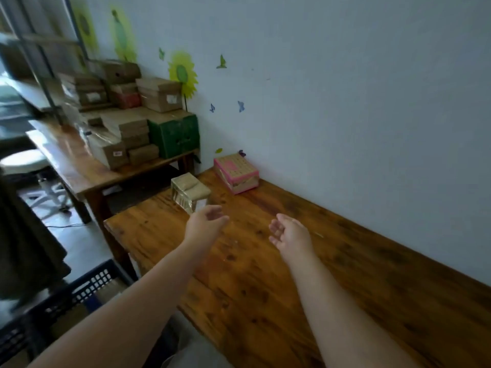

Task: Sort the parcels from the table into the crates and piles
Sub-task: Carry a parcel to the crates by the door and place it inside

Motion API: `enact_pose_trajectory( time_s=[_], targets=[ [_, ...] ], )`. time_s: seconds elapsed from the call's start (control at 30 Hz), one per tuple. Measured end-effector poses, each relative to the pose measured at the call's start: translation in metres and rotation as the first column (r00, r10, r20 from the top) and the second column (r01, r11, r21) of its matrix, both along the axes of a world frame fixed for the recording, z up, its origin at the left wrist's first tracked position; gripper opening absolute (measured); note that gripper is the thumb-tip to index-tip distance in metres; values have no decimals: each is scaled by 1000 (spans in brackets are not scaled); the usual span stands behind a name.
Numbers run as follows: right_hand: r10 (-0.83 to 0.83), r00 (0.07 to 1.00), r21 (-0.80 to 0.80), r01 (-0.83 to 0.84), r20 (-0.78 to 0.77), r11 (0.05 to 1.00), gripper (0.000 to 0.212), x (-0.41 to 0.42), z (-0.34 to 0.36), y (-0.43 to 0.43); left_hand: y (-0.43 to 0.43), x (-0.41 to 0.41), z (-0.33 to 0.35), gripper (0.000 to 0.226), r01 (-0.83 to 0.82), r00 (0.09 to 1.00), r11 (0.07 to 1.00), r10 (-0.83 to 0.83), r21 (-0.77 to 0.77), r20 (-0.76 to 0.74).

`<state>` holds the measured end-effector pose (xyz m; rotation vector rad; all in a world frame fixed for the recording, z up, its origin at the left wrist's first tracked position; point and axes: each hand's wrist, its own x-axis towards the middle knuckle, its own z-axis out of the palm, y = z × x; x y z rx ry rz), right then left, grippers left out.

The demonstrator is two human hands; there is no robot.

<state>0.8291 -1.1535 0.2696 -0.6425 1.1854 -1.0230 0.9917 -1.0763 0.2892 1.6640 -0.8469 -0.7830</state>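
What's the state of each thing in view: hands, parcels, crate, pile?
left hand: open, empty, beside the tan parcel
right hand: open, empty, over the table
tan parcel: upright on the table, unheld
pink parcel: on the table by the wall, unheld
crate: left of the table, cardboard inside
pile: stacked on the far table

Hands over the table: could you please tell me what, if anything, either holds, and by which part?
Nothing is held; the left hand and right hand are both open above the table.
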Motion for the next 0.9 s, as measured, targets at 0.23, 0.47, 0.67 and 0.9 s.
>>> enact_pose_trajectory(
  time_s=[0.23, 0.47, 0.67, 0.9],
  targets=[
    [41, 996, 33, -38, -83, 999, 6, 62, -6, -96, -94, 66, -7, 31, -16, 1000, 999, 16, 29, -9],
    [11, 975, 24, -6, -221, 1000, 3, 122, -24, -191, -211, 133, -19, 32, 14, 1000, 998, -15, 61, 22],
    [21, 961, 80, 2, -277, 997, 26, 185, -53, -264, -317, 216, -38, 28, 82, 996, 989, -87, 122, 32],
    [-52, 941, 76, 81, -334, 994, 32, 217, -100, -332, -415, 267, -79, 48, 133, 990, 964, -140, 231, 14]
  ],
)
